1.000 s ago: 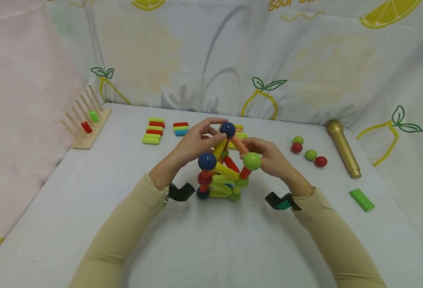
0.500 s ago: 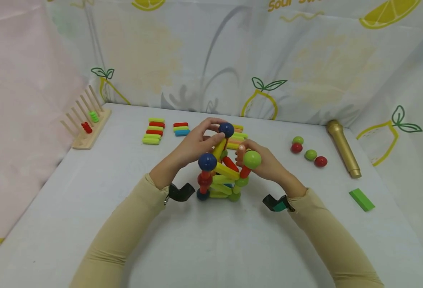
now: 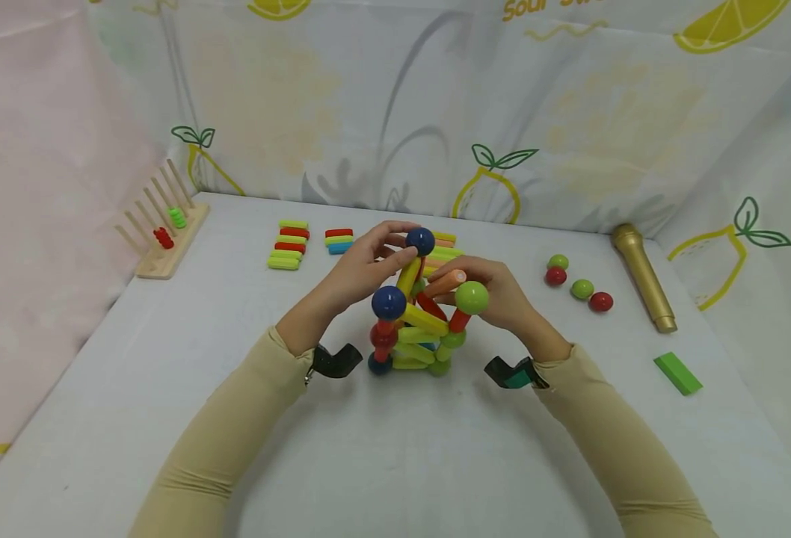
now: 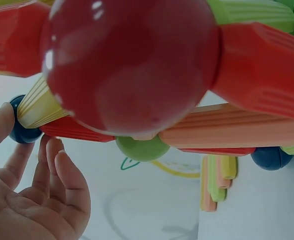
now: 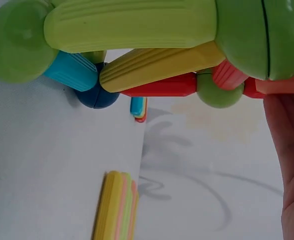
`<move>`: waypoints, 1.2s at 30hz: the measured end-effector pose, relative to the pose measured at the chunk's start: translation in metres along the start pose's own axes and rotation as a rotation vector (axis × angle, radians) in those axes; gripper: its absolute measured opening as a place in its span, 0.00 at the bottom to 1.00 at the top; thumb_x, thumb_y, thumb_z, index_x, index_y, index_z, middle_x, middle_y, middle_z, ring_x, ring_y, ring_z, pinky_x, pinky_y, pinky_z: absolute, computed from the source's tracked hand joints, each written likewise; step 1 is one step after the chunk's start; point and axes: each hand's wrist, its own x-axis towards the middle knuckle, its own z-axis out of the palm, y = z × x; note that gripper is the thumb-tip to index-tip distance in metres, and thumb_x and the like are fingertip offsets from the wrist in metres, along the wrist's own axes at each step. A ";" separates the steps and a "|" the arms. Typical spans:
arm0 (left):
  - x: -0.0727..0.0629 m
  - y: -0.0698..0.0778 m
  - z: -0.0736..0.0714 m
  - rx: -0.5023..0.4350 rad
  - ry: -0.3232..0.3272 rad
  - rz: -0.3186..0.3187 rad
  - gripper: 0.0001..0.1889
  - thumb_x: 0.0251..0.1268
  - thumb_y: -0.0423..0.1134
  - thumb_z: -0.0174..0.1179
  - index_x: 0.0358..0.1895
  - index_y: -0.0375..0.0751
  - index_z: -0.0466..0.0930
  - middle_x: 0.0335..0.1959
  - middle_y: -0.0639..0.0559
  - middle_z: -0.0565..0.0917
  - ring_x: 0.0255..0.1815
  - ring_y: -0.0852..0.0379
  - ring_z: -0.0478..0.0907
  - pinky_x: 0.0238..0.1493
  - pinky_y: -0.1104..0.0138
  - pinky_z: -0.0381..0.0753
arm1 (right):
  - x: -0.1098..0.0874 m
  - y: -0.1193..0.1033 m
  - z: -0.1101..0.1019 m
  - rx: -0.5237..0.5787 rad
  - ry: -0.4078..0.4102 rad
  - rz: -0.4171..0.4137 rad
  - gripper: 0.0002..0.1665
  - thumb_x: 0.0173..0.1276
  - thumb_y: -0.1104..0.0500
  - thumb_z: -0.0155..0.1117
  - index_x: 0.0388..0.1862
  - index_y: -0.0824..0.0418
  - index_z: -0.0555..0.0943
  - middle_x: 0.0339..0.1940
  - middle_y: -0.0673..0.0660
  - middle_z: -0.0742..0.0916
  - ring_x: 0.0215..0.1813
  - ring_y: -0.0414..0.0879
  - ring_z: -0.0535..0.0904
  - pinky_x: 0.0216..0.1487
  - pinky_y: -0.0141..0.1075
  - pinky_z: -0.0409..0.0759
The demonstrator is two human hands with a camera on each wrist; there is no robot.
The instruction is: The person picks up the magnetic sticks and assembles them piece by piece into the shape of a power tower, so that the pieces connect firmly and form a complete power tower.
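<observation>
1. The orange stick (image 3: 444,283) is in the right hand (image 3: 496,290), pinched between thumb and fingers; it lies left of the palm.
2. Its long axis runs aslant, the end facing the head camera raised slightly rightward, just beside the green ball (image 3: 472,297); whether they touch, I cannot tell.
3. The top blue ball (image 3: 420,241) stands up and left of the stick, apart from it. The left hand (image 3: 362,270) pinches this ball and is the nearer hand to it.
4. Below both hands stands the stick-and-ball frame (image 3: 425,319), upright on the surface (image 3: 395,463).
5. Farther out: loose sticks (image 3: 291,247) left, loose balls (image 3: 555,276) right, then a gold microphone (image 3: 643,278) and a green block (image 3: 678,373).
</observation>
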 end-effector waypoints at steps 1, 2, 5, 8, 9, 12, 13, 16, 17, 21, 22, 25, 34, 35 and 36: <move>0.000 0.000 0.000 0.001 0.002 -0.001 0.21 0.69 0.44 0.53 0.63 0.49 0.67 0.54 0.46 0.72 0.48 0.51 0.71 0.46 0.53 0.74 | 0.000 0.000 0.001 0.003 0.003 0.002 0.23 0.49 0.80 0.66 0.46 0.71 0.77 0.42 0.63 0.84 0.49 0.48 0.79 0.52 0.37 0.76; 0.000 0.000 0.000 0.000 0.003 0.000 0.21 0.69 0.44 0.53 0.63 0.49 0.67 0.54 0.46 0.72 0.48 0.51 0.71 0.46 0.53 0.73 | 0.000 0.001 0.002 0.005 0.004 0.002 0.23 0.49 0.80 0.66 0.46 0.71 0.77 0.42 0.64 0.84 0.49 0.49 0.79 0.51 0.36 0.76; 0.000 0.000 -0.001 -0.007 -0.001 0.006 0.21 0.69 0.44 0.53 0.63 0.48 0.67 0.53 0.46 0.72 0.47 0.50 0.72 0.46 0.53 0.73 | 0.001 0.001 0.004 0.018 0.007 -0.004 0.23 0.49 0.81 0.65 0.46 0.71 0.77 0.42 0.64 0.84 0.49 0.52 0.78 0.50 0.37 0.77; 0.000 -0.001 -0.001 -0.013 -0.003 0.012 0.21 0.69 0.44 0.52 0.63 0.48 0.67 0.53 0.46 0.72 0.47 0.50 0.72 0.47 0.54 0.73 | 0.003 0.003 0.007 0.021 -0.009 -0.021 0.22 0.50 0.81 0.65 0.45 0.70 0.77 0.42 0.62 0.83 0.49 0.52 0.78 0.52 0.39 0.76; 0.000 -0.001 -0.001 -0.018 -0.003 0.012 0.21 0.69 0.43 0.52 0.63 0.47 0.67 0.53 0.45 0.72 0.47 0.50 0.72 0.48 0.54 0.73 | 0.003 0.003 0.008 0.015 -0.013 -0.026 0.21 0.51 0.80 0.65 0.44 0.69 0.77 0.42 0.61 0.83 0.49 0.51 0.77 0.52 0.39 0.76; 0.000 0.000 0.000 -0.027 -0.002 0.005 0.21 0.69 0.43 0.52 0.63 0.48 0.67 0.53 0.46 0.72 0.47 0.50 0.73 0.49 0.54 0.74 | 0.003 0.003 0.008 -0.024 -0.024 -0.030 0.20 0.52 0.78 0.66 0.44 0.68 0.77 0.43 0.59 0.83 0.50 0.50 0.76 0.53 0.40 0.75; 0.000 -0.001 0.000 -0.035 -0.003 0.002 0.21 0.69 0.43 0.52 0.63 0.48 0.67 0.53 0.46 0.72 0.47 0.50 0.73 0.49 0.54 0.74 | 0.003 0.003 0.008 -0.036 -0.022 -0.022 0.20 0.52 0.77 0.66 0.45 0.67 0.77 0.43 0.59 0.82 0.50 0.49 0.76 0.52 0.40 0.76; -0.002 -0.001 -0.001 -0.053 -0.002 -0.012 0.22 0.69 0.44 0.53 0.64 0.49 0.66 0.53 0.46 0.72 0.47 0.51 0.74 0.49 0.58 0.75 | -0.001 0.001 0.005 -0.069 -0.020 0.042 0.21 0.53 0.75 0.67 0.47 0.66 0.76 0.44 0.57 0.81 0.48 0.49 0.77 0.49 0.38 0.77; -0.002 -0.001 -0.001 -0.061 -0.001 -0.020 0.22 0.69 0.44 0.53 0.64 0.49 0.66 0.53 0.46 0.72 0.47 0.51 0.75 0.49 0.58 0.75 | -0.003 0.001 0.003 -0.082 -0.018 0.066 0.21 0.53 0.74 0.67 0.47 0.65 0.76 0.44 0.56 0.81 0.47 0.48 0.77 0.48 0.37 0.78; -0.003 -0.003 -0.002 -0.082 0.006 -0.041 0.22 0.68 0.44 0.54 0.64 0.50 0.67 0.53 0.47 0.72 0.46 0.51 0.76 0.49 0.59 0.77 | -0.011 -0.004 -0.003 -0.087 0.003 0.103 0.20 0.53 0.75 0.67 0.46 0.66 0.78 0.41 0.56 0.82 0.45 0.47 0.76 0.48 0.34 0.77; -0.003 -0.003 -0.002 -0.086 0.007 -0.047 0.22 0.68 0.44 0.54 0.64 0.50 0.68 0.53 0.47 0.72 0.46 0.52 0.76 0.48 0.59 0.77 | -0.012 -0.005 -0.004 -0.086 0.009 0.098 0.20 0.53 0.76 0.67 0.46 0.67 0.78 0.40 0.57 0.82 0.46 0.47 0.76 0.49 0.34 0.76; -0.003 -0.004 -0.002 -0.095 0.010 -0.050 0.21 0.67 0.44 0.55 0.63 0.51 0.68 0.53 0.47 0.72 0.45 0.51 0.77 0.47 0.58 0.77 | -0.014 -0.007 -0.006 -0.078 0.016 0.082 0.18 0.53 0.76 0.66 0.45 0.69 0.79 0.41 0.59 0.83 0.47 0.47 0.76 0.54 0.35 0.73; -0.008 -0.006 -0.003 -0.099 -0.004 -0.043 0.22 0.68 0.44 0.54 0.65 0.50 0.67 0.52 0.47 0.73 0.46 0.51 0.78 0.48 0.59 0.77 | -0.021 -0.005 -0.011 -0.103 0.027 0.134 0.18 0.56 0.76 0.64 0.47 0.70 0.78 0.42 0.60 0.83 0.49 0.44 0.75 0.56 0.32 0.72; -0.010 -0.006 -0.004 -0.092 -0.008 -0.048 0.23 0.68 0.44 0.54 0.65 0.50 0.67 0.52 0.47 0.73 0.47 0.51 0.78 0.49 0.58 0.77 | -0.023 -0.005 -0.013 -0.106 0.018 0.145 0.17 0.57 0.76 0.63 0.47 0.70 0.78 0.42 0.60 0.83 0.49 0.44 0.75 0.55 0.32 0.72; -0.011 -0.007 -0.004 -0.086 -0.016 -0.055 0.23 0.68 0.44 0.55 0.65 0.50 0.66 0.52 0.47 0.73 0.47 0.51 0.77 0.50 0.58 0.76 | -0.025 -0.004 -0.014 -0.104 0.001 0.158 0.17 0.58 0.76 0.62 0.48 0.70 0.77 0.43 0.60 0.82 0.49 0.44 0.75 0.55 0.32 0.72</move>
